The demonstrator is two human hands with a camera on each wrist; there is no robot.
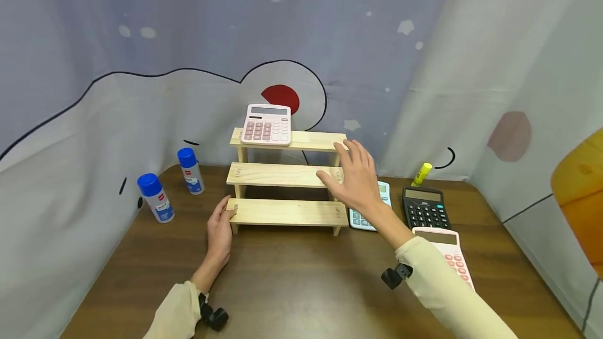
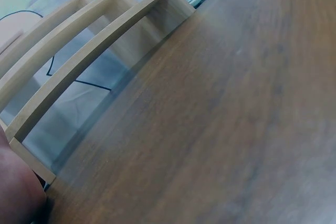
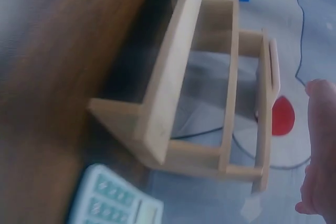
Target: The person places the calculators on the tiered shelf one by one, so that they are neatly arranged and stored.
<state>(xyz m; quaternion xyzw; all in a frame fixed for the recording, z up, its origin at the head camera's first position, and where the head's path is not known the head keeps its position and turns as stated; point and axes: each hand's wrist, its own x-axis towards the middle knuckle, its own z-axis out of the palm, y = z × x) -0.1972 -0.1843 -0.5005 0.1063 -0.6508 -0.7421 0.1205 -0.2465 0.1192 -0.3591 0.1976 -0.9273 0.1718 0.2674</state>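
Wooden shelf [image 1: 282, 175] runs lengthwise left to right, stepping down frontward.

Head looks forward-down from above; wrist views flank the same shelf [image 1: 282, 175] closer.

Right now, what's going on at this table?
A person's left hand holds a wooden rack by the left end of its lowest shelf. Their right hand hovers near the rack's right end, fingers spread, holding nothing. A pink calculator sits on the top shelf, toward the left. On the table to the right lie a blue calculator, a black one and another pink one.
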